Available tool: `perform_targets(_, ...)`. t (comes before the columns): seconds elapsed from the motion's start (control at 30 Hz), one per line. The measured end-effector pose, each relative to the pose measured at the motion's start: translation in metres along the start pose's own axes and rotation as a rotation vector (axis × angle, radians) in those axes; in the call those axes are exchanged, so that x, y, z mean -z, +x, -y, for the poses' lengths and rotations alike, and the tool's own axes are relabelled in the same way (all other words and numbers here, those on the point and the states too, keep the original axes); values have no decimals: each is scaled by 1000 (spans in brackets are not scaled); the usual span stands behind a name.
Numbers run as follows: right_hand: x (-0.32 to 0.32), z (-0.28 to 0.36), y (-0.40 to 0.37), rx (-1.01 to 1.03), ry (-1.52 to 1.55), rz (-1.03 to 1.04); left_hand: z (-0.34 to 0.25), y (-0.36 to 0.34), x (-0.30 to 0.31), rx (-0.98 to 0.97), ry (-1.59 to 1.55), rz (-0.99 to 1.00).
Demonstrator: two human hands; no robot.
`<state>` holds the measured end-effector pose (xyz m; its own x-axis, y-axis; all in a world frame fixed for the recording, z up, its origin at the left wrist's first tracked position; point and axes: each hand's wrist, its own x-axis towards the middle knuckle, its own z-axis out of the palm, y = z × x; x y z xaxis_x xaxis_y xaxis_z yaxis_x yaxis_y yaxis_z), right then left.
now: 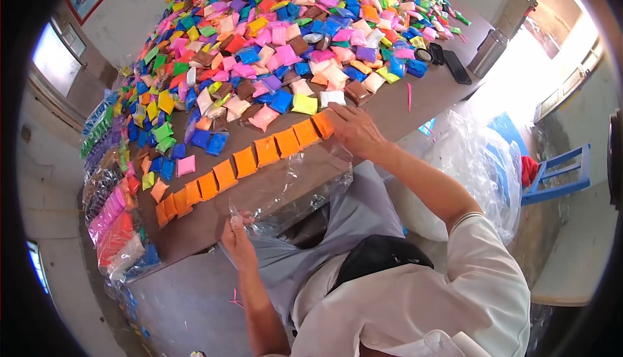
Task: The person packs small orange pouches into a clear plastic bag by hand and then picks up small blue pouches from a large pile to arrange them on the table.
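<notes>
A slightly curved row of orange packets [244,162] lies along the near side of the brown table [285,188]. My right hand [355,131] is at the right end of this row, its bent fingers closed on the last orange packet [322,125]. Just below that hand, a clear plastic bag [295,191] stretches over the table's edge and my lap. My left hand [240,240] pinches the bag's lower left edge between thumb and fingers. The bag looks see-through, with no packets visible in it.
A large heap of colourful packets [285,52] covers the far table. Bagged packets [107,217] line the left edge. A phone [457,66], a roll of tape [423,55] and a steel flask [488,53] stand at right. Beyond are clear plastic [448,175] and a blue stool [558,175].
</notes>
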<state>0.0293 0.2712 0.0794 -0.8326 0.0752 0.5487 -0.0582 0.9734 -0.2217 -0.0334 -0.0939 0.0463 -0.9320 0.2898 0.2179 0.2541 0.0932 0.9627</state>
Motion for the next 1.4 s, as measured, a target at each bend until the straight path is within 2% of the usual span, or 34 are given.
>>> perform_targets(0.13, 4, 0, 3, 48, 26, 202, 1, 0, 2, -12, 21, 7)
perform_targets(0.23, 9, 1, 5, 20, 68, 233, 3, -1, 0, -24, 17, 6)
perform_targets(0.33, -5, -6, 13, 90, 10, 191, 6, -1, -1, -38, 39, 2)
perform_targets(0.53, -15, -13, 24, -19, 80, 125, 2, -3, 0, -14, 93, 8)
perform_targets(0.63, -3, -7, 23, -281, 223, 153, 4, -3, 1, -10, 102, -5)
perform_targets(0.73, 23, -1, 17, -489, 433, 32, 8, -4, 1, -13, 89, -9)
perform_targets(0.83, 57, 10, 13, -661, 835, -38, 2, -4, -2, -12, 86, -17)
perform_targets(0.93, 108, 55, 15, -610, 998, -65, -2, -4, -4, -7, 72, -32)
perform_targets(1.03, 108, 88, 1, -384, 1192, -100, -1, -2, -7, 19, 71, -49)
perform_targets(1.1, 101, 111, -1, -286, 1050, -64, -3, 2, -8, 39, 77, -42)
perform_targets(1.2, 98, 138, 7, -218, 638, 130, -3, 9, -12, 112, -64, -14)
perform_targets(1.3, 66, 152, 13, -172, 522, 66, -4, 17, -26, 3, -172, 53)
perform_targets(1.4, 43, 156, 18, -170, 482, 43, -7, 24, -34, -52, -120, 81)
